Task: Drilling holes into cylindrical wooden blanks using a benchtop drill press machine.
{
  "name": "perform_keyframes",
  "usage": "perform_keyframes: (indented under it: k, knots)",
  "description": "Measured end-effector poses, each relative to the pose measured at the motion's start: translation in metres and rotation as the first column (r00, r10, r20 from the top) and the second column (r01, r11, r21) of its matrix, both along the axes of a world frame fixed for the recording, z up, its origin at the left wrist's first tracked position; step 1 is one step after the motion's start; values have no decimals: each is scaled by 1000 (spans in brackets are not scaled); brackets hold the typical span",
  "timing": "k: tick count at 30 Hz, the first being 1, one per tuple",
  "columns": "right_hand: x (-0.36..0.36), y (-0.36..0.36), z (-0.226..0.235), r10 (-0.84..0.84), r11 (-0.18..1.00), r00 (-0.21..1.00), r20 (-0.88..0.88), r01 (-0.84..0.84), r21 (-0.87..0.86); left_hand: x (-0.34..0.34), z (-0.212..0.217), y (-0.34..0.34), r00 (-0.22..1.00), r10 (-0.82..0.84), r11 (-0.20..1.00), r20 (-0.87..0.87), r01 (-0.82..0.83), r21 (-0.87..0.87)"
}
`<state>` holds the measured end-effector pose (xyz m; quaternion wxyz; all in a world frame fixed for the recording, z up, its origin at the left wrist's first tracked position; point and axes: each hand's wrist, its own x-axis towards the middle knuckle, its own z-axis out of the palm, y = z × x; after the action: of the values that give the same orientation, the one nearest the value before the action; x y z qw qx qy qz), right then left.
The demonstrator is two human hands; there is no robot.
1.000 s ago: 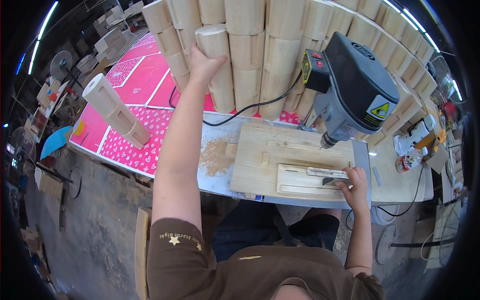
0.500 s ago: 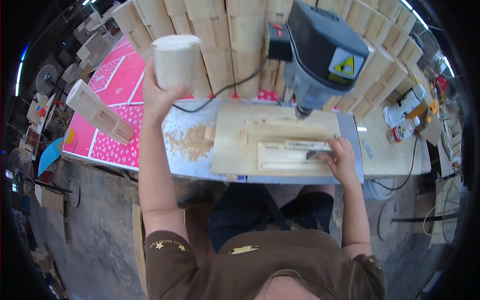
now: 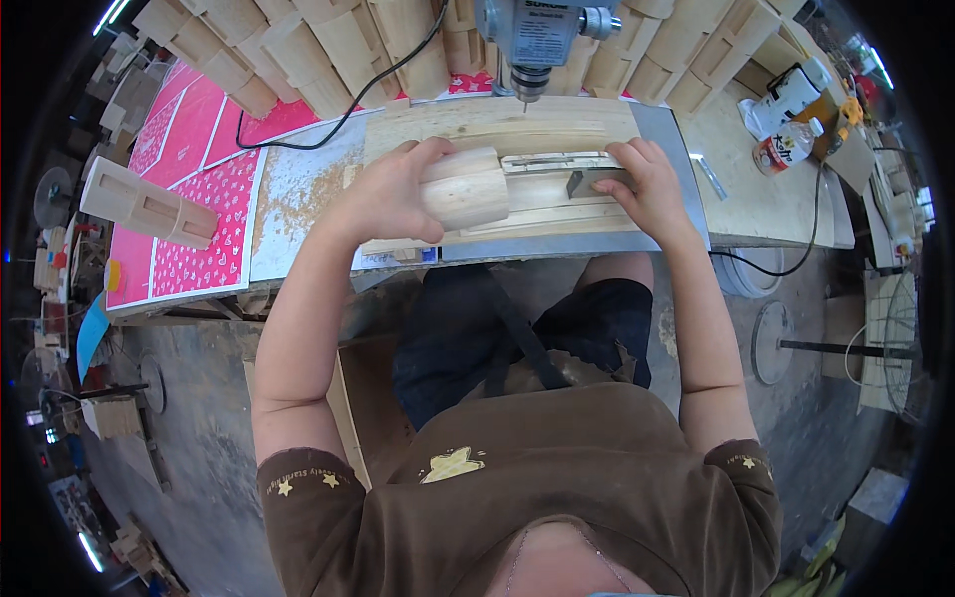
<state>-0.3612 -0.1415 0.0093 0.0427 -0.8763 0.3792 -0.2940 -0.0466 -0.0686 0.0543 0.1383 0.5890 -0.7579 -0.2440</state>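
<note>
Her left hand (image 3: 383, 194) is wrapped around the wooden block (image 3: 465, 187) at the jig's (image 3: 557, 194) nine o'clock, her right hand (image 3: 652, 184) pressing the jig's clamp; a crooked seating could let the drill (image 3: 527, 85) grab it.

A grey, dusty concrete floor (image 3: 199, 428) lies under a long workbench (image 3: 766, 199) partly covered with pink patterned sheets (image 3: 199, 249). Stacked wooden blocks (image 3: 328, 40) line the back. Strip lights (image 3: 111, 12), probably fluorescent, glow overhead.
</note>
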Motion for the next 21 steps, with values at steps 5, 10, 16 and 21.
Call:
perform_keyframes:
  k: [5,10,16,21]
  knots:
    - [-4,1,-1,6,999,1000,-10,-5,37,-5,2,-4,996,-55,998,65,58,-36]
    - [0,0,-1,9,1000,1000,-9,-9,29,-19,-15,-4,997,-82,991,17,83,-108]
    - [14,1,-3,3,1000,1000,-10,-3,-17,-69,-90,8,648,117,888,-753,-407,-213]
    - [22,-7,-11,7,999,997,80,-3,-52,-74,-126,12,668,200,770,-717,-559,-306]
